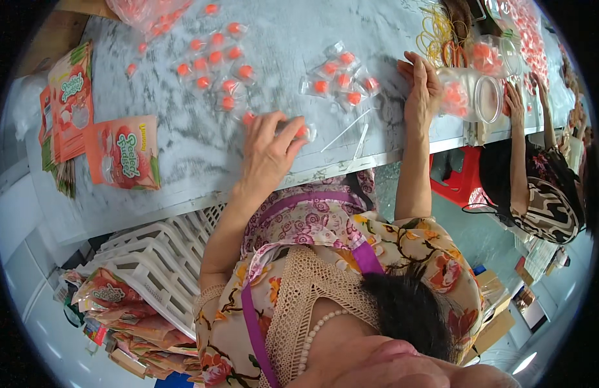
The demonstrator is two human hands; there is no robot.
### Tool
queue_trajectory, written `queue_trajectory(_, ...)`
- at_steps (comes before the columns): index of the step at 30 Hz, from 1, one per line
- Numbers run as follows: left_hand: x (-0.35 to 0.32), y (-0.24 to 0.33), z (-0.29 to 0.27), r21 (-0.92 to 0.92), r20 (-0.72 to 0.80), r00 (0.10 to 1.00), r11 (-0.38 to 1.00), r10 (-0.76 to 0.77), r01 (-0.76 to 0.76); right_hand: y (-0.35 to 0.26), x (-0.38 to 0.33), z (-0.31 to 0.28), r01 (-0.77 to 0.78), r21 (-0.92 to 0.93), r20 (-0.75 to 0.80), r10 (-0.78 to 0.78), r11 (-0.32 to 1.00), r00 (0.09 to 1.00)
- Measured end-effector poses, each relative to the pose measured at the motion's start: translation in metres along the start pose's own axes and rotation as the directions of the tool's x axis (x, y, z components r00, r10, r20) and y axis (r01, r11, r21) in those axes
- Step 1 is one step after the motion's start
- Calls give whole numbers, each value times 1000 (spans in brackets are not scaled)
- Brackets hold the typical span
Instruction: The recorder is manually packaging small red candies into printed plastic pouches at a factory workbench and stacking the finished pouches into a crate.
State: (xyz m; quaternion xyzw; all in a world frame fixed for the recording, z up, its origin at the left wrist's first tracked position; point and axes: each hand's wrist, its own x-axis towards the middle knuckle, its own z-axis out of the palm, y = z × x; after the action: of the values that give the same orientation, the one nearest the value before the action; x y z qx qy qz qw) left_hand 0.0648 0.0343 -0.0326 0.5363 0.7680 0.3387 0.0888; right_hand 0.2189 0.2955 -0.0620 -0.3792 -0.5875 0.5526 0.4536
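Step in hand, by judgement: picking wrapped sweets out of a loose spread (216, 57) at 11 o'clock from the left hand (272, 145) and building a smaller group (343, 81) between 1 and 2 o'clock, with 6 red centres visible there. Left fingers: narrow, thumb and forefinger apparently pinching 1 clear-wrapped red sweet (304, 132) at the 2 o'clock side of the hand, low at the desk (196, 152); lifted or slid, cannot tell. Right hand (422, 84): fingers extended and slightly curled, nothing seen in the grasp, between the smaller group at 9 o'clock and a clear jar (475, 97) between 3 and 4 o'clock. Next move, by judgement: carry the pinched sweet toward 1 to 2 o'clock, set down beside the group, then release by parting thumb and forefinger. Pass to the 12 o'clock side of the white strips (346, 129), so as not to drag them along. Grip by the firm centre where possible; loose wrapper edges likely to slip or catch on neighbouring pieces. Use the free right fingers, if needed, to check any scatter toward 3 o'clock. Leave the printed pouches (124, 153), at 9 o'clock from the left hand, undisturbed.
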Motion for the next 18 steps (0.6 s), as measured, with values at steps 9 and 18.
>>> queue_trajectory(9, -8, -19, -8, 217, -74, 997, 976, 18, -2, -8, -2, 7, -2, -114, -7, 2, 994, 1000)
queue_trajectory(18, -1, -49, -58, -17, -338, 889, 946, -310, 323, -35, -22, 39, 387, -441, 360, -236, 810, 903)
